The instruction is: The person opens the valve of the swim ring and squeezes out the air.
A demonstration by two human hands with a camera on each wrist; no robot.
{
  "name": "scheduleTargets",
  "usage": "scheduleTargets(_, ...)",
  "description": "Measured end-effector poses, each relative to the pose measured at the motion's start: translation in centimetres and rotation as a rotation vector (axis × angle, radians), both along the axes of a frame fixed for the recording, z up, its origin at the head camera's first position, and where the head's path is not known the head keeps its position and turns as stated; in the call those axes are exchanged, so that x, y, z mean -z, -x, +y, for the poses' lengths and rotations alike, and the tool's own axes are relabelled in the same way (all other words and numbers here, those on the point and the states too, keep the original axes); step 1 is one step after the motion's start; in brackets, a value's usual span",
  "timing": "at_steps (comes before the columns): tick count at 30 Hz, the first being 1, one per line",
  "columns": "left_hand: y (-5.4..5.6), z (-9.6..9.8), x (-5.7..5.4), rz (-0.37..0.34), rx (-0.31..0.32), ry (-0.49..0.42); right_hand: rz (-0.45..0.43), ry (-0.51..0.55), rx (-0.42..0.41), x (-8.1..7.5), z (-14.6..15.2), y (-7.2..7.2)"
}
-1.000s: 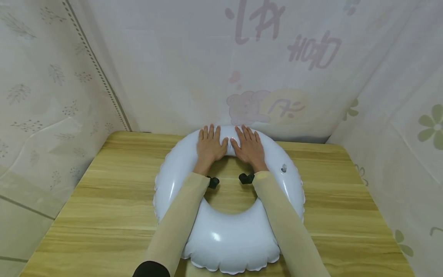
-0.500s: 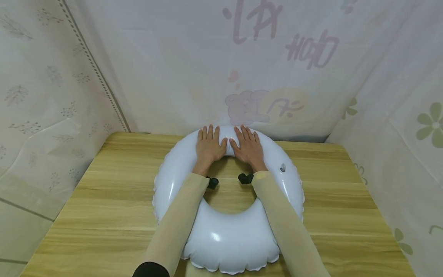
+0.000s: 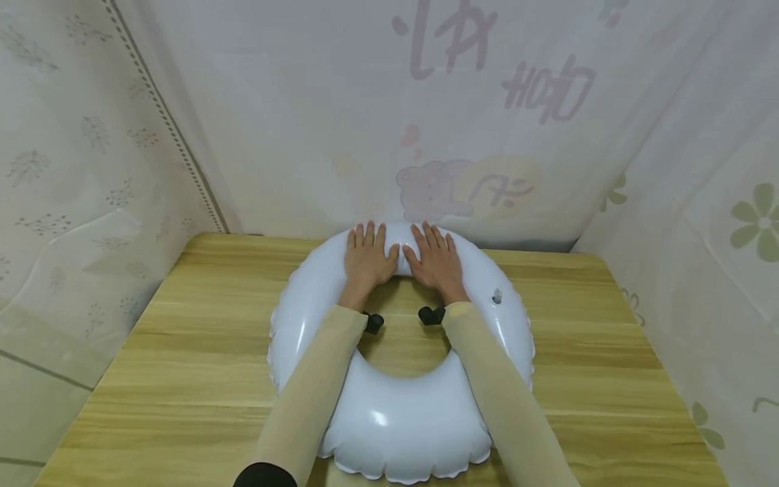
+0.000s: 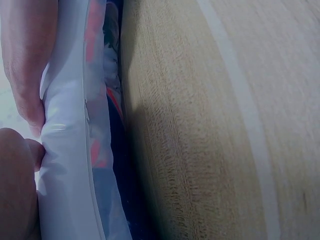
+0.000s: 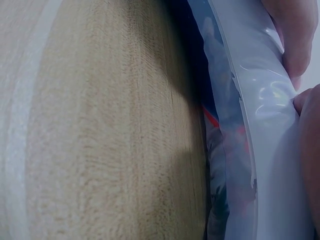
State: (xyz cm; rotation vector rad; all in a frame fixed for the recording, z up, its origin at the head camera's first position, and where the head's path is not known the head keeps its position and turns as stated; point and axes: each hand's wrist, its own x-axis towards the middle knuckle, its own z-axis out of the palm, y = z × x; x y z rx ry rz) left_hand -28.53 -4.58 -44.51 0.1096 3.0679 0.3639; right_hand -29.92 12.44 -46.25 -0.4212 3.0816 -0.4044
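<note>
A white inflatable swim ring lies flat on the wooden table, its outer seam scalloped. In the head view my left hand rests palm down on the ring's far part, fingers straight and pointing away. Beside it, my right hand lies the same way, the two thumbs almost meeting. A small clear valve stands on the ring's right side. In both wrist views the ring's inner wall shows, with a dark, red-marked underside close over the wood.
A printed cloth backdrop hangs behind the table's far edge, with more cloth at left and right. Black wrist camera mounts jut into the ring's hole. Both forearms, in cream sleeves, cross over the ring.
</note>
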Motion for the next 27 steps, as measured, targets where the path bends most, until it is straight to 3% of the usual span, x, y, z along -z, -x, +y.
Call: scheduleTargets(27, 0.01, 0.03, 0.25, 0.002, 0.004, 0.001, -0.026, -0.017, -0.001, -0.08, -0.08, -0.27)
